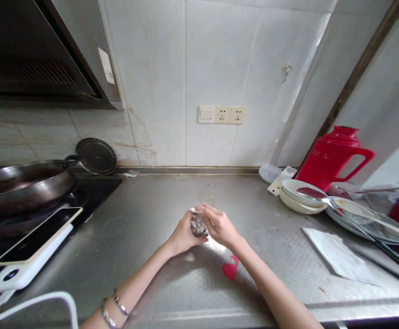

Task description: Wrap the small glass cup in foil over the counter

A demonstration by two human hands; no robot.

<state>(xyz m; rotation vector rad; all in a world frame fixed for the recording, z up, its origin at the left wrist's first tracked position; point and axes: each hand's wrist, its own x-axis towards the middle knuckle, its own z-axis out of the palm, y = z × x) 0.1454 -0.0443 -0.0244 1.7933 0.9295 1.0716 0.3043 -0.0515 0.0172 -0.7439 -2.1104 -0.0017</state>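
A small clear container [198, 225], glass-like with crumpled-looking grey and dark contents, sits low over the steel counter in the middle of the head view. My left hand [181, 235] is wrapped around its left and near side. On its right, my right hand [222, 225] is closed against the rim, its fingertips reaching across the top. What the right fingertips pinch, if anything, is hidden behind the hand. Close to my right forearm lies a red heart-shaped patch [230, 268], partly covered by the arm.
To the left, a pan [24, 185] sits on the black stove, with a phone [38, 235] on a white power bank [28, 274] nearer me. At right are a red thermos [329, 157], stacked bowls [302, 205] and a white paper sheet [339, 256]. A range hood [38, 59] overhangs the left.
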